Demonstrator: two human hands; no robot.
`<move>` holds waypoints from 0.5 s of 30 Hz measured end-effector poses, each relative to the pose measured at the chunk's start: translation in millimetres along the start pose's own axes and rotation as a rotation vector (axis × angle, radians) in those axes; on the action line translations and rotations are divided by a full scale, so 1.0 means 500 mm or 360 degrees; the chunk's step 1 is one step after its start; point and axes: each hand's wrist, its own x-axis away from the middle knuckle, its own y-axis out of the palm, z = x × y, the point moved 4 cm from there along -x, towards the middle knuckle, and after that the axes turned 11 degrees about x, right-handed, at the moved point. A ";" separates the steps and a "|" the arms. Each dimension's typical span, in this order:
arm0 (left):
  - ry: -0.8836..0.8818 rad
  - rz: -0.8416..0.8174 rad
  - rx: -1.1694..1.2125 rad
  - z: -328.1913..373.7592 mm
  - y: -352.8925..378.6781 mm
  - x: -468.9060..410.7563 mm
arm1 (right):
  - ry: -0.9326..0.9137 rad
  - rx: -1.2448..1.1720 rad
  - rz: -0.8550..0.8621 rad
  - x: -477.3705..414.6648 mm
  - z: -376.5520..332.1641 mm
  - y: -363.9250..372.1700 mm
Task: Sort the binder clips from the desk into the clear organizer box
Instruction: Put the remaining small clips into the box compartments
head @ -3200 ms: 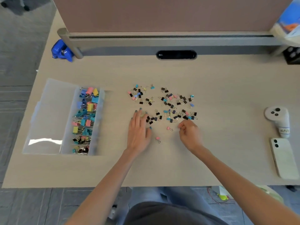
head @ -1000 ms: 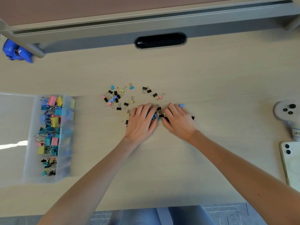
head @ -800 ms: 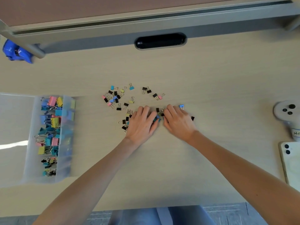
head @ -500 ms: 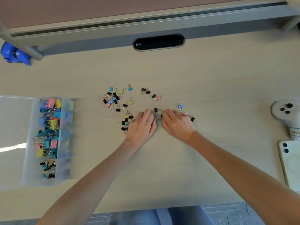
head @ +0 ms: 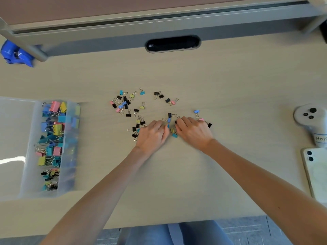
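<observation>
Several small binder clips (head: 123, 103) in black, blue, pink and yellow lie scattered on the middle of the desk. My left hand (head: 152, 133) and my right hand (head: 193, 131) sit side by side over a bunched heap of clips (head: 173, 132), fingers curled down around them. A few clips peek out between and beside the hands. The clear organizer box (head: 70, 149) stands at the left, its compartments holding larger coloured clips (head: 53, 128) and some small ones at the near end.
The box's clear lid (head: 14, 138) lies open to the left. A white controller (head: 311, 121) and a white phone (head: 316, 172) lie at the right edge. A blue object (head: 16, 54) sits far left; a black cable slot (head: 172, 43) is at the back.
Both hands have come together and raked the right part of the clip scatter toward me into a heap. Their fingers have curled further over it. The left cluster of clips stays in place.
</observation>
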 end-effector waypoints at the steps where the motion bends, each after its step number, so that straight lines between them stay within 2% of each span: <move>1: 0.0012 0.0017 0.0008 0.001 -0.003 -0.001 | 0.0001 0.0026 0.0007 -0.001 0.000 0.000; 5: -0.0107 0.0081 0.0052 0.006 -0.018 -0.019 | 0.0160 -0.0096 -0.0005 -0.015 0.001 -0.005; 9: -0.0573 0.0245 0.0330 -0.012 -0.033 -0.023 | 0.0593 -0.0637 -0.0150 -0.014 0.011 0.004; 11: -0.1108 0.0347 0.0823 -0.022 -0.040 -0.023 | 0.0993 -0.0941 -0.0354 -0.010 0.014 0.013; 13: -0.1781 0.0556 0.1619 -0.025 -0.042 -0.023 | 0.1411 -0.1428 -0.0571 -0.009 0.008 0.012; 15: -0.2177 0.0652 0.2253 -0.026 -0.042 -0.018 | 0.1811 -0.1967 -0.0723 -0.017 0.000 -0.004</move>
